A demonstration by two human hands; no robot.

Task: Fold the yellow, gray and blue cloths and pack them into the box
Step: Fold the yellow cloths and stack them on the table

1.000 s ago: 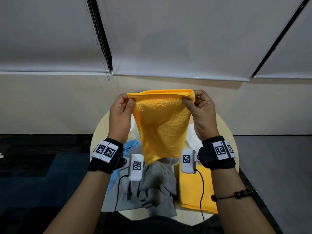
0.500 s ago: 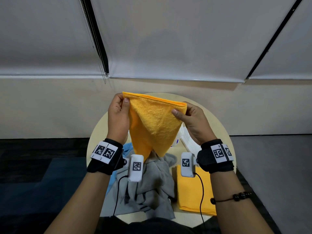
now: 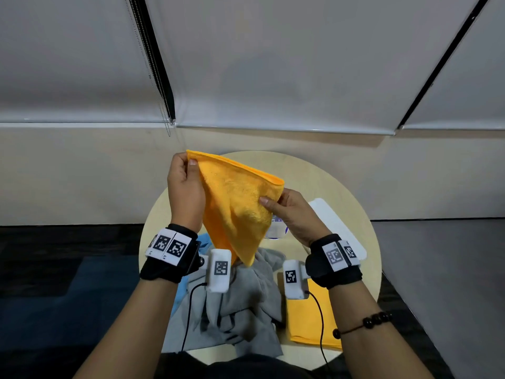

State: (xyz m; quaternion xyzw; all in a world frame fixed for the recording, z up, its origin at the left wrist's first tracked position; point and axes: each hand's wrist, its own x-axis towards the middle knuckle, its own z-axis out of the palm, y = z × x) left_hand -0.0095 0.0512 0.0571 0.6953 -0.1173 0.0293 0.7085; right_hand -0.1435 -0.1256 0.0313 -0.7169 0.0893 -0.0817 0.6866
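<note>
Head-worn view looks down, close, over round table (image 3: 352,192).

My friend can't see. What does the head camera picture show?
Two hands, left hand and right hand, hold up a yellow cloth over a round table. A crumpled gray cloth lies below.

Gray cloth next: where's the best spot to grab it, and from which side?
Probably the raised ridge of folds in the gray cloth, pinched from above. It lies crumpled on the table with no clean corner showing, its near edge draping over the rim; both hands are busy with the yellow cloth.
</note>
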